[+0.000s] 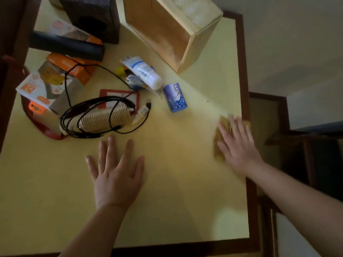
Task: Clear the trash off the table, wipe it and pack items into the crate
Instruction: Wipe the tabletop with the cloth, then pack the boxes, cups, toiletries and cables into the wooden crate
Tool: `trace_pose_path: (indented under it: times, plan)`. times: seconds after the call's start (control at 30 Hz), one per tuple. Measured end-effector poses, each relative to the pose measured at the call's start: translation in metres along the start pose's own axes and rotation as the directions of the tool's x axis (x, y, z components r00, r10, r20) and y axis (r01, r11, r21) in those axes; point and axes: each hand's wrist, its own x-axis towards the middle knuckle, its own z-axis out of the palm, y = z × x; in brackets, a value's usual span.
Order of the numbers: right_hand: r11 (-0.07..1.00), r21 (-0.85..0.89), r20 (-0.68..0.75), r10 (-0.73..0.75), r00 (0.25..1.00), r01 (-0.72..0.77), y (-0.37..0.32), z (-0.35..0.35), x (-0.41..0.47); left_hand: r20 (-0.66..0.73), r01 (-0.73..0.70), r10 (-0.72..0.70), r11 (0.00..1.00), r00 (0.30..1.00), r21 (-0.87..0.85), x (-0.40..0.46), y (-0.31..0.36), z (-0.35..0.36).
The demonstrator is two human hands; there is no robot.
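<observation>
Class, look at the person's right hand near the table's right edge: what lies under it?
Under the right hand lies a yellowish cloth, pressed flat on the table. Only its edges show beside the fingers; the part beneath the palm is covered.

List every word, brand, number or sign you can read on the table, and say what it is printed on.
"LUX", partly legible: on the small blue box.
White tube: blue label and barcode, text too blurred to read.
White and orange box: large orange figures, not legible.
Orange boxes: print too blurred to read.
Wooden crate: no text visible.
</observation>
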Motion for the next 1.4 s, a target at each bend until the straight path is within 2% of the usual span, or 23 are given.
trace_pose_path:
  times: [0.13,0.33,0.5,0.57,0.6,0.73,0.83,0.9,1.0,1.07,1.13,1.17,1.2,1.23,1.3,1.37,1.4]
  plan:
    - [0.983,0.052,-0.091,0.181,0.979,-0.177,0.006,-0.053,0.137,-0.061,-0.014,0.012,1.000,0.998,-0.027,0.002,-0.001,0.001]
    - [0.984,0.046,-0.031,0.176,0.984,-0.175,0.016,-0.109,0.263,-0.156,-0.008,0.003,0.999,0.988,-0.032,0.002,0.003,0.003]
    - [0.972,0.052,0.015,0.228,0.974,-0.229,0.008,-0.138,0.313,-0.182,-0.011,0.011,1.000,0.983,0.002,0.001,0.002,0.007]
    - [0.967,0.034,-0.031,0.252,0.967,-0.251,0.007,-0.139,0.309,-0.169,-0.006,0.008,1.000,0.986,0.011,0.001,0.001,0.006]
    - [0.959,0.080,-0.087,0.278,0.957,-0.272,0.004,-0.137,0.301,-0.159,-0.007,0.008,1.000,0.987,0.005,0.001,0.001,0.006]
    - [0.845,0.454,-0.311,0.447,0.839,-0.283,-0.024,-0.111,0.235,-0.134,-0.044,0.042,0.999,0.990,-0.009,0.000,-0.002,0.001]
    - [0.725,0.621,-0.274,0.557,0.784,-0.299,-0.061,-0.075,0.162,-0.055,-0.034,0.033,0.999,0.998,-0.020,0.000,-0.006,-0.004]
    - [0.671,0.697,-0.234,0.547,0.804,-0.253,-0.089,-0.054,0.111,-0.023,-0.049,0.048,0.998,0.999,-0.044,0.000,-0.009,-0.008]
    - [0.663,0.725,-0.227,0.484,0.845,-0.185,-0.122,-0.035,0.048,0.044,-0.095,0.097,0.994,0.994,-0.050,-0.002,-0.017,-0.011]
    - [0.611,0.776,-0.194,0.468,0.862,-0.158,-0.138,-0.033,0.023,0.188,-0.068,0.076,0.996,0.979,-0.050,0.001,-0.010,-0.034]
    - [0.530,0.837,-0.146,0.461,0.875,-0.139,-0.148,-0.043,0.016,0.391,0.006,0.020,0.998,0.920,-0.066,0.016,0.009,-0.077]
    - [0.478,0.864,-0.102,0.468,0.878,-0.155,-0.151,-0.054,0.020,0.375,-0.013,0.048,0.995,0.926,-0.097,0.028,0.021,-0.102]
    - [0.422,0.888,-0.044,0.475,0.879,-0.184,-0.153,-0.067,0.027,0.269,-0.074,0.112,0.986,0.957,-0.147,0.043,0.035,-0.129]
    - [0.370,0.905,0.009,0.477,0.879,-0.210,-0.153,-0.083,0.036,0.094,-0.153,0.177,0.963,0.980,-0.221,0.062,0.050,-0.159]
    - [0.292,0.929,0.072,0.459,0.885,-0.227,-0.154,-0.118,0.058,-0.181,-0.316,0.271,0.897,0.946,-0.310,0.108,0.077,-0.210]
    - [0.272,0.930,0.105,0.446,0.889,-0.246,-0.157,-0.154,0.082,-0.255,-0.384,0.313,0.871,0.915,-0.307,0.172,0.097,-0.242]
    - [0.279,0.926,0.109,0.447,0.888,-0.254,-0.160,-0.171,0.092,-0.247,-0.345,0.274,0.882,0.929,-0.320,0.206,0.106,-0.252]
